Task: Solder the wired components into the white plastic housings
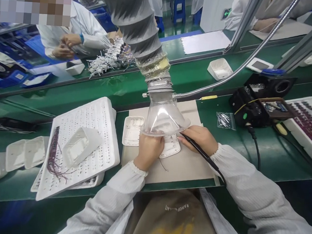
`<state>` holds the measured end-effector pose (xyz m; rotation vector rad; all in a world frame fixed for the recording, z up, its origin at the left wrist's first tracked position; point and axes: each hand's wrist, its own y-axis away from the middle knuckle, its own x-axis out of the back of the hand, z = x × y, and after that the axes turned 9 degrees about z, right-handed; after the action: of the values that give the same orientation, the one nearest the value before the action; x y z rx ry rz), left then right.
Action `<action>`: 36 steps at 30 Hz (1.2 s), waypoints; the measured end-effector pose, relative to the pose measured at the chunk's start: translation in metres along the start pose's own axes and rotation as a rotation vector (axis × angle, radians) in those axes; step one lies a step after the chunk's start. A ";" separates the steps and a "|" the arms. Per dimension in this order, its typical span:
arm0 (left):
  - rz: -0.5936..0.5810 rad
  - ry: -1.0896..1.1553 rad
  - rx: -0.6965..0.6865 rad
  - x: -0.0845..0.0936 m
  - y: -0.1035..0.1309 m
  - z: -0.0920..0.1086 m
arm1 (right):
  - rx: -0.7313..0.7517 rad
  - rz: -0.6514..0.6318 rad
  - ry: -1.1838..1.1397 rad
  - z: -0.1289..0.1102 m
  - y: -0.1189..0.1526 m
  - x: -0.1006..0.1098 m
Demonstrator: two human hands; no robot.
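Note:
My right hand (203, 139) grips a black soldering iron (199, 150), its cord trailing back past my wrist. Its tip is hidden beneath a clear fume hood (164, 114). Under the hood's front rim, my left hand (149, 150) is closed, fingertips out of sight, and what it holds does not show. It rests against a white plastic housing (171, 146), partly covered by the hand and hood. A thin wire (163, 165) pokes out beside that hand onto the beige mat (187, 169). Another white housing (132, 131) lies at the left, its inside facing up.
A grey hose (143, 34) holds the hood above the mat. Left are a foam tray (89, 155) bearing a white housing and wired parts, and more housings (16, 153). Right are a small bag (226, 121) and a black soldering unit (253, 106). A co-worker (79, 33) sits opposite.

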<state>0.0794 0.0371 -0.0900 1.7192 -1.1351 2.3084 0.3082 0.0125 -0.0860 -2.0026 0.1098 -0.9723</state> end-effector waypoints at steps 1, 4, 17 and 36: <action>0.006 -0.032 0.001 0.000 -0.001 0.001 | -0.003 0.002 -0.006 0.000 0.000 0.000; -0.025 -0.120 0.016 0.003 -0.004 0.004 | -0.006 0.000 -0.022 0.000 0.001 -0.001; -0.229 0.039 -0.252 0.012 -0.004 -0.009 | -0.022 0.022 -0.031 -0.002 0.000 -0.001; -0.295 0.242 -0.382 0.018 0.021 -0.015 | -0.059 -0.169 -0.337 -0.006 -0.001 0.006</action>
<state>0.0512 0.0240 -0.0875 1.3272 -1.0997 1.9109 0.3079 0.0066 -0.0794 -2.2283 -0.2207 -0.7269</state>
